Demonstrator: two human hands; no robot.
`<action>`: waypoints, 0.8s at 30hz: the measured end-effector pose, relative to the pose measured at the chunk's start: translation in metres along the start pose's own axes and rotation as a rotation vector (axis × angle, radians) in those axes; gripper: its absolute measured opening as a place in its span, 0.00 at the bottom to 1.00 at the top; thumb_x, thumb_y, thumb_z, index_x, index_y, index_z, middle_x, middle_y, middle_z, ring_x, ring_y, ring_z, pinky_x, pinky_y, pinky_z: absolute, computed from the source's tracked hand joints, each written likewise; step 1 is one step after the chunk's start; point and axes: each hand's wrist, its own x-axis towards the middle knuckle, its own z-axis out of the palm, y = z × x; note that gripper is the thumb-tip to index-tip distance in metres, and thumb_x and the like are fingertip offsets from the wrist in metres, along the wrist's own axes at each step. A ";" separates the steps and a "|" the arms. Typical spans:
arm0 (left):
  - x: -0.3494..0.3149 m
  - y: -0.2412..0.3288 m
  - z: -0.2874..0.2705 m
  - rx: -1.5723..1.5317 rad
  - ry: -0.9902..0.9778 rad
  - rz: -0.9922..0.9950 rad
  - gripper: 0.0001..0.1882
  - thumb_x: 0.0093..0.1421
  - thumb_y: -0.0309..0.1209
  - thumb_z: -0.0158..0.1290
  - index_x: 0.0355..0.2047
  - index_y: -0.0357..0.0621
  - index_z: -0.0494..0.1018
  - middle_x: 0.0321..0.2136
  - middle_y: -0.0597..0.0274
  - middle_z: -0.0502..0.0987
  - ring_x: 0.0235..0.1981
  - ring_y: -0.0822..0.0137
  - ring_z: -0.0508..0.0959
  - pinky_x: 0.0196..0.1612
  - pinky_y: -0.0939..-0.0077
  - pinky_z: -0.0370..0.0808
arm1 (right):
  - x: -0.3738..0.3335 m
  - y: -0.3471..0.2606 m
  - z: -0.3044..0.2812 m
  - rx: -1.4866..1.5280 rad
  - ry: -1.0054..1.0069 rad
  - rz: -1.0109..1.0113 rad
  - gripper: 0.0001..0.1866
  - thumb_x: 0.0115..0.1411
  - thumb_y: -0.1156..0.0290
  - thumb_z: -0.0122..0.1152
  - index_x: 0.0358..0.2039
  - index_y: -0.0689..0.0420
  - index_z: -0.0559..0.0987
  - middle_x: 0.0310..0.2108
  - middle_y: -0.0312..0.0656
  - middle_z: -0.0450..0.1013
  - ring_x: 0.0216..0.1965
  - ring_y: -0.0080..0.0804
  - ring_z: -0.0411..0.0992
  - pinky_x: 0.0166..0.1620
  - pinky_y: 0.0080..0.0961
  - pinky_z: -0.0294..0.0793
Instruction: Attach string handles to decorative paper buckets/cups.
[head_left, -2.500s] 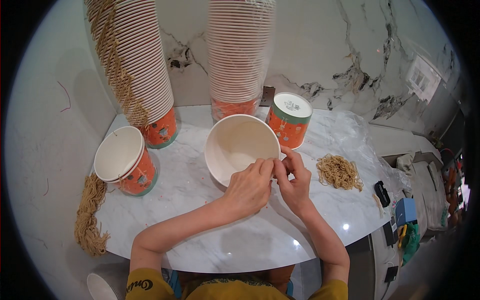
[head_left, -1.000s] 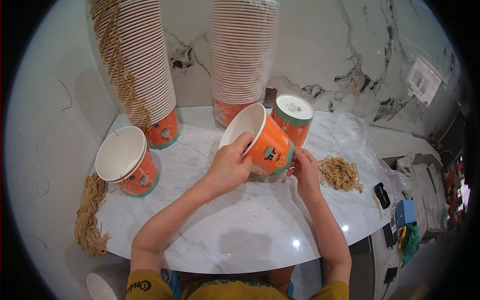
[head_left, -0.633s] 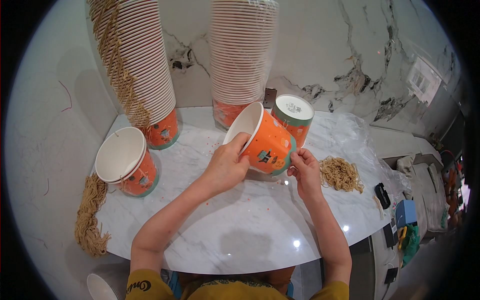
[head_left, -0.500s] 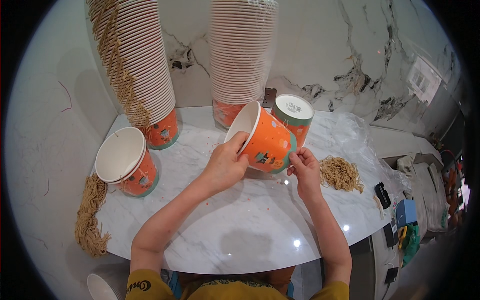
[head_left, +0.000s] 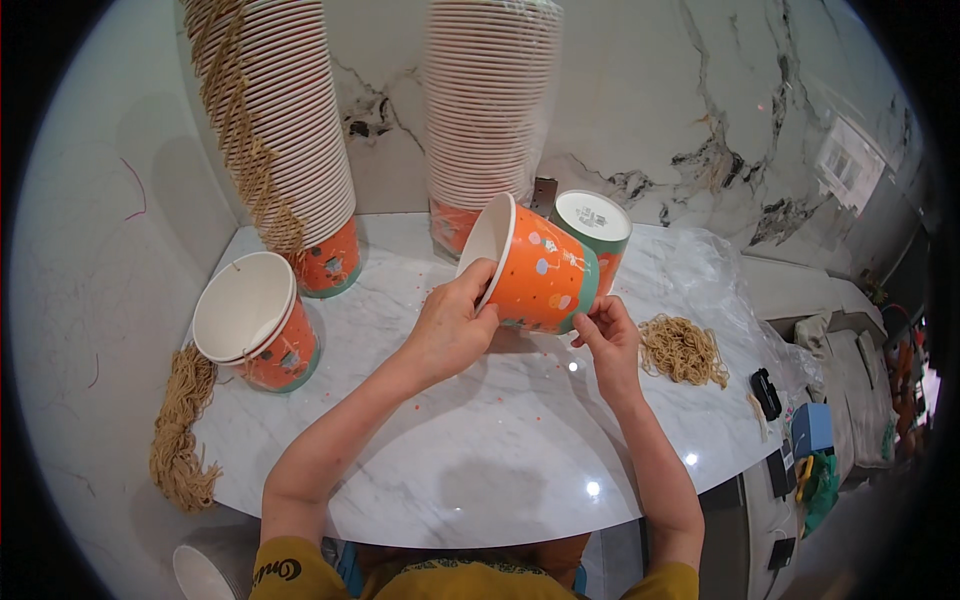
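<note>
An orange paper bucket [head_left: 545, 270] with a green base band and a white inside is held tilted above the table, its mouth toward the upper left. My left hand [head_left: 450, 318] grips its rim, thumb on the outer wall and fingers at the opening. At the base edge, my right hand [head_left: 607, 335] pinches with thumb and curled fingers. Just behind stands an upside-down bucket [head_left: 592, 212], its white bottom up. Right of my right hand lies a tangled pile of tan string [head_left: 684, 350].
Two nested buckets [head_left: 262, 325] stand at the left, beside a hanging bundle of tan cord [head_left: 180, 430]. Tall bucket stacks rise behind, one strung with cords [head_left: 300, 130], one in clear plastic [head_left: 490, 110]. A black object [head_left: 766, 393] and crumpled plastic film [head_left: 705, 265] lie right.
The held bucket has rolled about its axis, so a different part of its printed side faces me. My hands have barely shifted and still hold rim and base.
</note>
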 end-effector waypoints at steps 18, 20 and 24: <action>-0.001 0.018 -0.005 -0.338 0.051 -0.021 0.12 0.67 0.21 0.51 0.51 0.36 0.71 0.37 0.66 0.80 0.37 0.80 0.79 0.42 0.83 0.76 | -0.004 0.010 0.003 -0.492 -0.136 -0.235 0.15 0.60 0.80 0.64 0.48 0.59 0.78 0.41 0.36 0.79 0.37 0.21 0.76 0.39 0.21 0.76; 0.000 0.017 -0.005 -0.334 0.035 -0.046 0.11 0.67 0.20 0.51 0.50 0.36 0.72 0.37 0.67 0.80 0.37 0.80 0.79 0.43 0.82 0.76 | -0.003 0.018 -0.008 -0.379 -0.134 -0.177 0.15 0.60 0.80 0.61 0.48 0.60 0.77 0.42 0.37 0.79 0.39 0.22 0.76 0.42 0.23 0.76; 0.000 0.010 -0.010 -0.242 -0.015 -0.046 0.09 0.66 0.20 0.50 0.47 0.37 0.72 0.36 0.67 0.80 0.36 0.79 0.79 0.43 0.80 0.77 | 0.002 0.003 -0.008 0.081 -0.102 -0.046 0.14 0.64 0.73 0.53 0.49 0.64 0.76 0.44 0.37 0.77 0.42 0.24 0.75 0.45 0.24 0.75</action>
